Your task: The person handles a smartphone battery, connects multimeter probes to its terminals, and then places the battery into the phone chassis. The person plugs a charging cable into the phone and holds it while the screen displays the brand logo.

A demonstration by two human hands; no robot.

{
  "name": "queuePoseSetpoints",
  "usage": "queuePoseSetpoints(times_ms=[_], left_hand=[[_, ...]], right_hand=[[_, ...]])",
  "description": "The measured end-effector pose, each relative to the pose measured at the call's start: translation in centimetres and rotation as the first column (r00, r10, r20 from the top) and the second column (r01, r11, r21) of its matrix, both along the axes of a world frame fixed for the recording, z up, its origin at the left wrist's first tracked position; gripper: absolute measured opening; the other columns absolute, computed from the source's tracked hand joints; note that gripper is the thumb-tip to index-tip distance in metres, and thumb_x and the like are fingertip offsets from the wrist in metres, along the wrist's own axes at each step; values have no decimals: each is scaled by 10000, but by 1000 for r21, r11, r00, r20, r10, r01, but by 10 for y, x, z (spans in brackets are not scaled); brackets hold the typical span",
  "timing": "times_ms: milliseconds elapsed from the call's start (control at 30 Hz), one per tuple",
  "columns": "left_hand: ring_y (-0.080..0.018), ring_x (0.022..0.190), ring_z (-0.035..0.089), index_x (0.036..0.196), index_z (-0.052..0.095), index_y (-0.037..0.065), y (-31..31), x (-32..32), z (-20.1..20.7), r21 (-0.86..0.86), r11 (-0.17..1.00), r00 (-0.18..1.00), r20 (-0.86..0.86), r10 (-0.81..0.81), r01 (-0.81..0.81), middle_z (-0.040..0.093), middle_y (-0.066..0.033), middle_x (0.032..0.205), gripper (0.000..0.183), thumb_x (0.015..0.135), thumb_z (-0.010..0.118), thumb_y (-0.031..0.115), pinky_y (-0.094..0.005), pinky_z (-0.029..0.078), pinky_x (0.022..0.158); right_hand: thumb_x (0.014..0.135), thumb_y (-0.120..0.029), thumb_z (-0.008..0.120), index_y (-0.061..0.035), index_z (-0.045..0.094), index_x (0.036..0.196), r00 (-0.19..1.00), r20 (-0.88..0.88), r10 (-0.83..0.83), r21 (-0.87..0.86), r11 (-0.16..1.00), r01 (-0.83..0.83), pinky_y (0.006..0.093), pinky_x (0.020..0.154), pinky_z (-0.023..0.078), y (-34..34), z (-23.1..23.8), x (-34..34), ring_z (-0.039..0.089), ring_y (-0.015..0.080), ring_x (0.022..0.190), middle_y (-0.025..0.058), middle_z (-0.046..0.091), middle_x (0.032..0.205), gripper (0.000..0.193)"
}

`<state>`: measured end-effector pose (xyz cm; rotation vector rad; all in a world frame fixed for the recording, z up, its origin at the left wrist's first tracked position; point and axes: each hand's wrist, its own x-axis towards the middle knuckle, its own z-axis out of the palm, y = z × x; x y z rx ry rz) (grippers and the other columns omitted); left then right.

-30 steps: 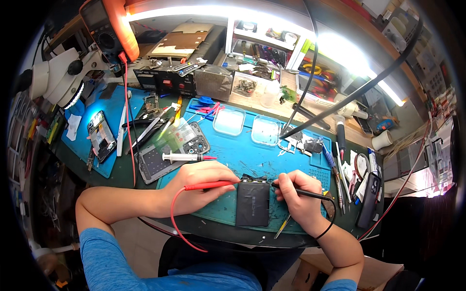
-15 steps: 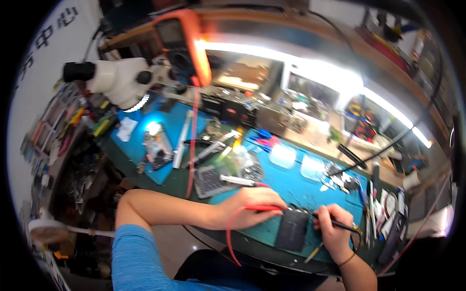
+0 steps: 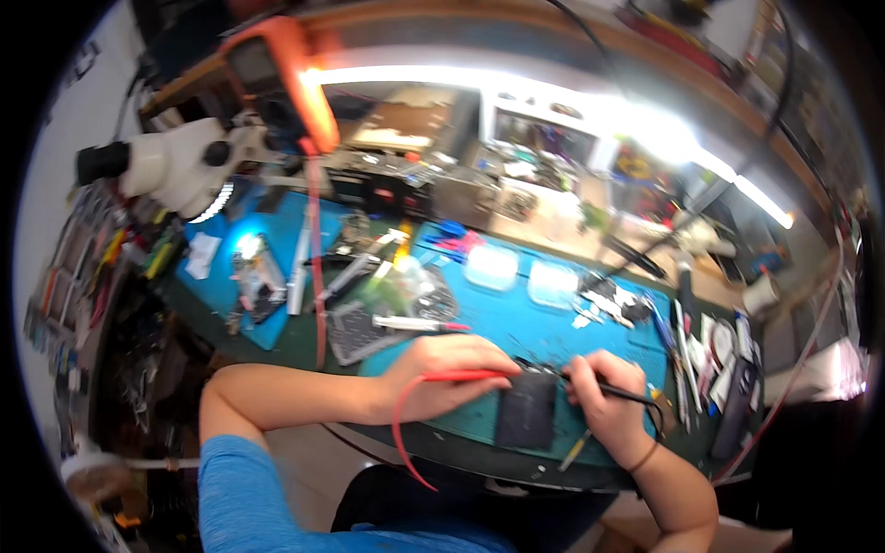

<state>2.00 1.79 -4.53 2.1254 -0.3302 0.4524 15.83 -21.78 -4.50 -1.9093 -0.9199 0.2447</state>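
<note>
A flat dark rectangular block [image 3: 525,410], like a phone battery, lies on the blue work mat [image 3: 479,304] near the table's front edge. At its top left my left hand [image 3: 447,373] is closed round a red multimeter probe [image 3: 466,375], tip near the block's upper edge. On the other side my right hand [image 3: 608,392] pinches a black probe [image 3: 627,394] like a pen, pointing at the same edge. Small parts there are blurred. The orange multimeter [image 3: 286,88] stands at the upper left, its red lead [image 3: 318,267] hanging down.
A white microscope [image 3: 171,166] stands at the left over a lit circuit board [image 3: 256,276]. Behind my hands are a white syringe-like tube [image 3: 419,324] and clear plastic boxes [image 3: 491,265]. Pens and tools [image 3: 687,355] lie at the right. A yellow-tipped stick [image 3: 576,449] rests beside the block.
The whole view has shifted, with the bench appearing further left and slightly higher. Both hands keep their probes at the block's upper edge, with little visible movement relative to it.
</note>
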Motion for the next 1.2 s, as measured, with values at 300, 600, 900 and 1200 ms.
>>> queuePoseSetpoints(times_ms=[300,600,900,1200], left_hand=[[-241,926,746,1090,765,33,-10,12,3,51,999,1000,-13,-3,4,771,-101,1047,200,892,785,52,-325,599,791],[-248,928,746,1083,761,35,-8,12,1,51,999,1000,-1,4,-4,770,-100,1049,191,896,784,73,-328,597,787],[-249,970,734,1136,745,74,-10,10,-3,0,1000,999,-34,-23,23,749,-80,1067,194,956,737,144,-327,586,826],[-244,971,741,1137,753,70,-8,8,-9,13,1000,999,-40,-14,15,757,-76,1081,197,951,743,135,-326,596,831]], right_hand=[[970,-128,716,-3,685,805,999,-29,-34,70,997,36,298,523,477,-5,-6,-1,633,169,546,91,675,669,209],[935,-123,742,-9,665,787,998,-25,-56,60,997,58,358,534,467,-2,-6,-2,610,255,552,131,640,663,203],[951,-95,705,-13,684,762,994,-63,-94,33,995,96,315,532,483,-5,-2,-5,648,174,541,75,671,626,207],[982,-113,686,2,685,772,994,-79,-71,49,996,75,279,513,490,-3,-4,-3,660,136,526,68,684,630,240]])
